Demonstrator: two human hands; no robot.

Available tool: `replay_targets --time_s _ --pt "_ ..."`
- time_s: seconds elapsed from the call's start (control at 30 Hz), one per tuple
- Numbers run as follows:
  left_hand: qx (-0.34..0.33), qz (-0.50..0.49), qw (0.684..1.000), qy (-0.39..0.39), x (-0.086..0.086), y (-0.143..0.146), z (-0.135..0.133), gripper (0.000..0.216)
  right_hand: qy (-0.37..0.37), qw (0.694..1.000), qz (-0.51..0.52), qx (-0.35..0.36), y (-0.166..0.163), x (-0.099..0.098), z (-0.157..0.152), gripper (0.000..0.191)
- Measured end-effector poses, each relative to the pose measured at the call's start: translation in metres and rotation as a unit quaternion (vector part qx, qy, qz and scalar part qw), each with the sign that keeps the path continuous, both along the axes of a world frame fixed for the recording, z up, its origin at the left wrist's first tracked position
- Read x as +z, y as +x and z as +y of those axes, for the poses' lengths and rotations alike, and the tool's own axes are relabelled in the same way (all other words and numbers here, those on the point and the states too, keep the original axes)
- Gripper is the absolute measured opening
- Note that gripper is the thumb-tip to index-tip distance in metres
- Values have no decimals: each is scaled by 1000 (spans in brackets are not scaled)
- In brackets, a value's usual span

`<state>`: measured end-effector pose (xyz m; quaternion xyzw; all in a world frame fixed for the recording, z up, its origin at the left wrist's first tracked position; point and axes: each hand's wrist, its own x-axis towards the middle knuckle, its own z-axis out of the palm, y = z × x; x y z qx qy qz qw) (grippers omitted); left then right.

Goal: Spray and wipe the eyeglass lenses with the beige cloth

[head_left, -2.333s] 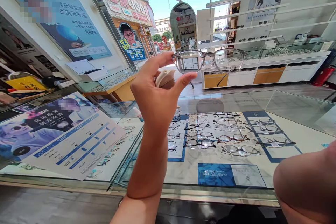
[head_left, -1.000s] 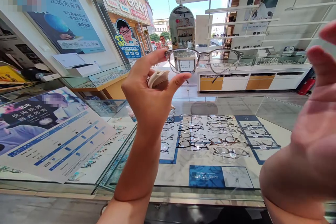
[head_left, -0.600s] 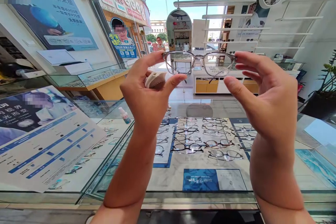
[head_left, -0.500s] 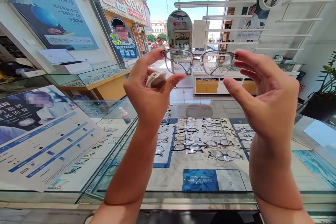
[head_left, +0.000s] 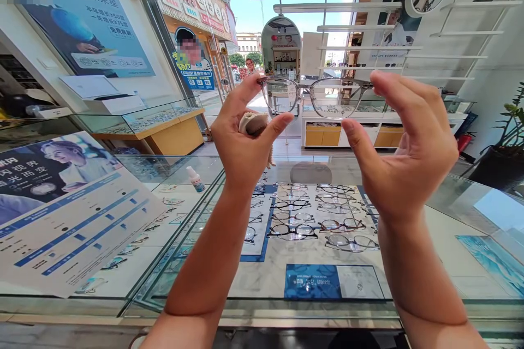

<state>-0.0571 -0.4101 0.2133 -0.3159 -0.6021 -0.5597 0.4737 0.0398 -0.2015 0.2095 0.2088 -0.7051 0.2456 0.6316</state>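
Observation:
A pair of eyeglasses with a thin, partly clear frame is held up in front of me, its lenses see-through. My left hand grips one end, index finger at the upper corner and thumb by the lower rim. Tucked in that palm is a crumpled pale cloth with a jagged edge. At the other end, my right hand has its index fingertip at the upper corner and its thumb close to the lower rim. Its remaining fingers are bent behind.
Below my hands is a glass display counter with rows of eyeglasses and a blue-and-white card. To the left are a small spray bottle and a printed sheet. Beyond stand an arched mirror and wall shelves.
The eyeglasses have turned, so the right lens now looks larger and the left one narrower. My left hand has shifted right; my right hand has moved slightly left and its fingers have turned.

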Motion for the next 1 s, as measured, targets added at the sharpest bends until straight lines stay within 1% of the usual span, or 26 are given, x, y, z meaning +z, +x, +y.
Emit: replay_targets --time_s 0.07,0.13,0.27,0.37,0.43,0.5,0.6,0.67,0.73,0.83,1.0 --pt "-55 -16 998 16 -2 -2 0 69 4 1000 12 3 -4 0 0 49" --pt "-84 -25 996 28 -4 -3 1 70 5 1000 17 3 -6 -1 -1 49" --pt "-85 -29 995 45 -6 -4 5 72 5 1000 19 -2 -5 -1 -5 48" --pt "-81 -30 995 47 -8 -3 8 75 -11 1000 11 25 -5 -1 -7 44" --pt "-68 -24 996 52 -10 -1 9 79 -33 998 0 59 -8 -1 -6 42" --pt "-41 -1 997 58 -12 1 11 81 -57 994 -12 89 -13 -2 -4 42" --pt "23 87 994 67 -12 5 13 74 -111 986 -22 126 -20 -2 0 35" --pt "55 122 989 68 -12 8 15 68 -151 975 -27 158 -23 -1 2 28" --pt "63 108 990 64 -12 9 16 66 -168 967 -43 186 -24 -1 3 28" --pt "66 72 994 53 -12 9 17 66 -165 962 -70 204 -27 -1 7 32" --pt "102 88 990 42 -13 8 17 65 -197 944 -105 243 -35 -2 14 32"
